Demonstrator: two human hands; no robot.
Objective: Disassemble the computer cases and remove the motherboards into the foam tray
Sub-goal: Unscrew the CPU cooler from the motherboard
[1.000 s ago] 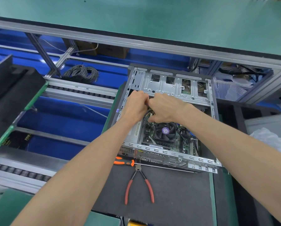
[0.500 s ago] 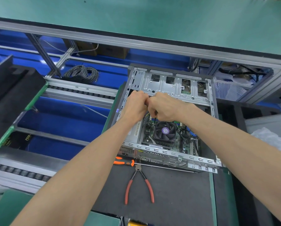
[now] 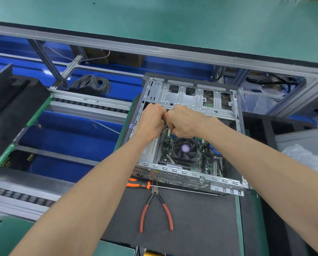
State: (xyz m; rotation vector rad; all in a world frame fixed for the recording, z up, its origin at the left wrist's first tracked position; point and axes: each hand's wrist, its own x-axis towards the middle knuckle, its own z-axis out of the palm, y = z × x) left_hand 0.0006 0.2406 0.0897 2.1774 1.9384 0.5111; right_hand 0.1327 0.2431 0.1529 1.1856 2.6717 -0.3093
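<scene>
Inside the open computer case (image 3: 189, 100), two hands meet over a bundle of wires (image 3: 164, 128).

Left of the case lies black foam (image 3: 12, 104). The left hand (image 3: 151, 121) and right hand (image 3: 184, 121) touch, fingers curled round the wires above the motherboard (image 3: 202, 159), which sits in the case beside the fan (image 3: 185, 149). In front of the case lie a screwdriver (image 3: 138, 185) and pliers (image 3: 155, 209).

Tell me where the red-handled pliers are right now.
In the head view, the pliers lie untouched on the dark mat, just in front of the open computer case, their jaws by the orange-handled screwdriver.
</scene>
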